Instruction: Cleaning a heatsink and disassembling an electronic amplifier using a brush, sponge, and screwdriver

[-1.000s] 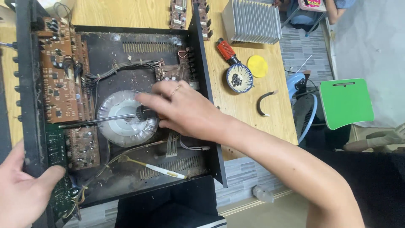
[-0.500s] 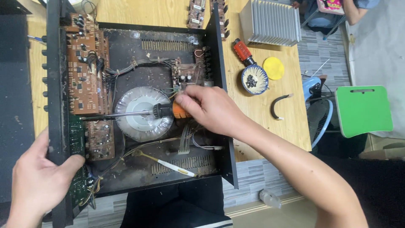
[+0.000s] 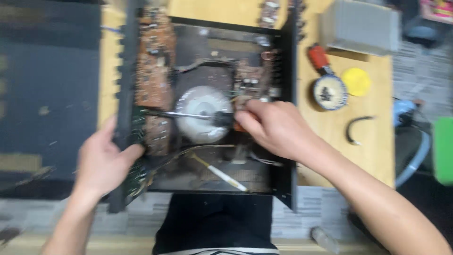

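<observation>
Wooden bench (image 3: 377, 146), opened black amplifier chassis (image 3: 283, 156) lying flat, view blurred.
Right hand (image 3: 278, 127) clamped on a screwdriver (image 3: 198, 115), its shaft lying across the pale round transformer (image 3: 203, 101). Left hand (image 3: 101, 160) grips the chassis's left wall, fingers curled over the edge.

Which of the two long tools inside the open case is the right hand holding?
The black-handled screwdriver lying across the round transformer; the pale stick lies untouched below.
</observation>
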